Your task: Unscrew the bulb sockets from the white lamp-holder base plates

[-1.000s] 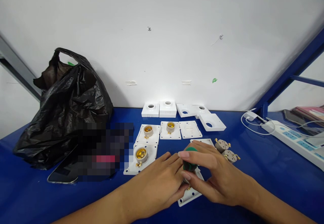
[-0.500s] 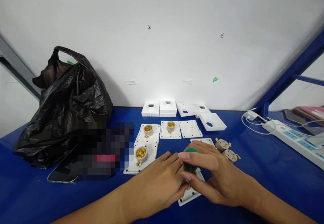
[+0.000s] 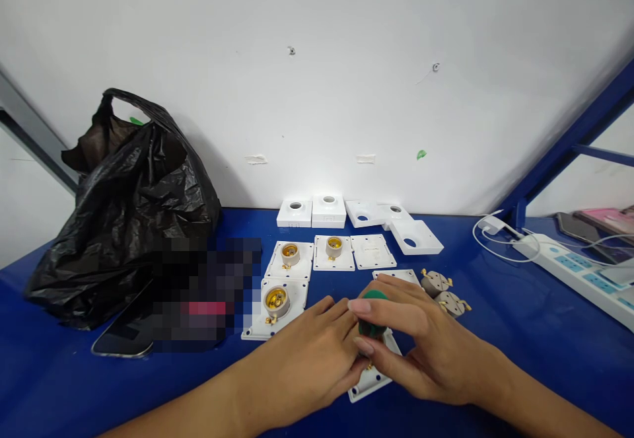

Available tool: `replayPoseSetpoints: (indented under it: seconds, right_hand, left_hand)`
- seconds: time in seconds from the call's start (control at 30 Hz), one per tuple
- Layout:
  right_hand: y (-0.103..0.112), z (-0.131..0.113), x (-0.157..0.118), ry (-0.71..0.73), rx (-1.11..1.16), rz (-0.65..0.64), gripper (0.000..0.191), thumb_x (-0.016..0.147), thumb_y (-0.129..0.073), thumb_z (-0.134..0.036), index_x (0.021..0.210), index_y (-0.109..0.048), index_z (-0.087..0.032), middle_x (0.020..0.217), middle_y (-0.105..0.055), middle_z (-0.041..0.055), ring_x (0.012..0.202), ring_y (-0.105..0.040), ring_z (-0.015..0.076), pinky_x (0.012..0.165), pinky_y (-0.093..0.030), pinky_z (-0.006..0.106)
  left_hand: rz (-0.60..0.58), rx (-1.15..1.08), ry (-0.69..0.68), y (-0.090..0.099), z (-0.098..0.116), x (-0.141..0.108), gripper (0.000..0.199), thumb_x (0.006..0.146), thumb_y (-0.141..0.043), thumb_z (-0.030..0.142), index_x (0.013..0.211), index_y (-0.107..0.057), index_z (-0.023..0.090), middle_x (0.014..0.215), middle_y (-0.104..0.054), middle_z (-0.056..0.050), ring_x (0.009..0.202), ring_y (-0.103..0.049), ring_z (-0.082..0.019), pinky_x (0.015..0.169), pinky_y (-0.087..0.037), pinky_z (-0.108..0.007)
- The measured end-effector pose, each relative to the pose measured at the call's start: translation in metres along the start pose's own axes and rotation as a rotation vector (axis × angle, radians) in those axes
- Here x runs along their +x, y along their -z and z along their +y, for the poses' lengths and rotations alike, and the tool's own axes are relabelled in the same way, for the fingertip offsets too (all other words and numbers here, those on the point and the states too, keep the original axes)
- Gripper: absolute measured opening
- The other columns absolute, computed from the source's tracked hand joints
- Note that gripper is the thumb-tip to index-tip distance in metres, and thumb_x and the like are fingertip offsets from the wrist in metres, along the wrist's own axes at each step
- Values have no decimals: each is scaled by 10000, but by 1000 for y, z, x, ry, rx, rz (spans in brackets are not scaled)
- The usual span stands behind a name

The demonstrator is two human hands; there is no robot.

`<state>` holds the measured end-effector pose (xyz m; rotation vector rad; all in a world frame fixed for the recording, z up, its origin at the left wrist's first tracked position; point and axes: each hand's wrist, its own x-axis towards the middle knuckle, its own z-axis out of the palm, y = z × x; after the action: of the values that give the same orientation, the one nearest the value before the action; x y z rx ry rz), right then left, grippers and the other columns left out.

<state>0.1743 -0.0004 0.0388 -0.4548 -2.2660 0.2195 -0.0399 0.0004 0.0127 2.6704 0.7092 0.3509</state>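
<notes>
My right hand [image 3: 421, 339] is closed on the green and black handle of a screwdriver [image 3: 374, 326], which stands roughly upright; its tip is hidden. Under both hands lies a white square base plate [image 3: 366, 385], with a brass terminal of a lamp socket just showing on it. My left hand [image 3: 317, 352] curls round that socket from the left, thumb in front, and mostly covers it. Left of my hands, another lamp socket [image 3: 276, 300] with a brass-coloured inside sits on its own white plate. Two loose sockets [image 3: 443, 292] lie beyond my right hand.
White covers with round holes [image 3: 328, 212] line the wall. Behind my hands are more white plates [image 3: 374, 252], some bearing sockets. A black plastic bag [image 3: 133, 213] and a phone [image 3: 123, 332] are at left. At right is a white power strip [image 3: 574, 273] with cables.
Almost nothing differs. Both hands and the screwdriver stay in place over the base plate; the view has shifted very slightly.
</notes>
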Motion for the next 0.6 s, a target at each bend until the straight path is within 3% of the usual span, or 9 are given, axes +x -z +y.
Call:
replayPoseSetpoints:
  seconds: [0.6]
  right_hand:
    - [0,0,-1,-9,0,-3,445,1095,-520,-145,1520,-446,-253,885,-647,-8,763,-598,177,726,-541,341]
  left_hand:
    - [17,-11,13,-2,0,-1,247,1118,-606,222,1353,-637,150,1402,-693,-147,1244,-691,-320,1063,-568,-453]
